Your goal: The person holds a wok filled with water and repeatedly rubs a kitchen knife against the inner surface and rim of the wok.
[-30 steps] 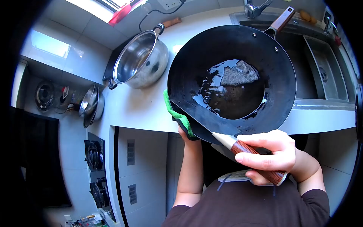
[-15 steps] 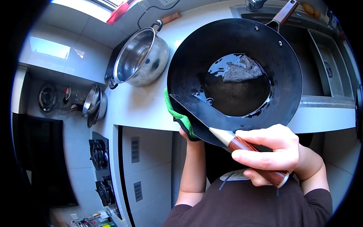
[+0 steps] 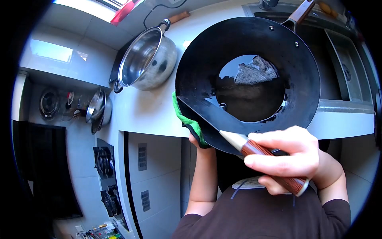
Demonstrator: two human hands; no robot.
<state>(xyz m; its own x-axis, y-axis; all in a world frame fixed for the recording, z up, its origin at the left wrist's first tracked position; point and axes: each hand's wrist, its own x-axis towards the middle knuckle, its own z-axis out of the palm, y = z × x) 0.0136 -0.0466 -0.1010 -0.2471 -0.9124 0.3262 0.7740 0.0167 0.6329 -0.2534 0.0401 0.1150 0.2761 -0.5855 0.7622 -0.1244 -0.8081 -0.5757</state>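
Observation:
A large dark wok (image 3: 246, 36) holds a pool of dark water, with a grey mesh scouring cloth (image 3: 256, 71) lying partly in it. My right hand (image 3: 286, 155) is closed around the brown wooden handle of a kitchen knife (image 3: 213, 113). The knife's wide dark blade lies along the wok's near-left inner wall, its tip by the left rim. At that rim my left hand (image 3: 193, 140) holds a green cloth (image 3: 187, 119) against the wok; most of its fingers are hidden behind the cloth and wok.
On the white counter (image 3: 145, 113) stands a steel pot (image 3: 159, 63) left of the wok. A sink with a metal basin (image 3: 352, 67) lies to the right, under the wok's handle (image 3: 302, 11). Pans (image 3: 99, 109) and a gas hob (image 3: 104, 162) are at far left.
My right hand and the knife handle have shifted slightly up and right. The wok has moved very slightly, and the water in it looks calmer. My left hand has stayed in place.

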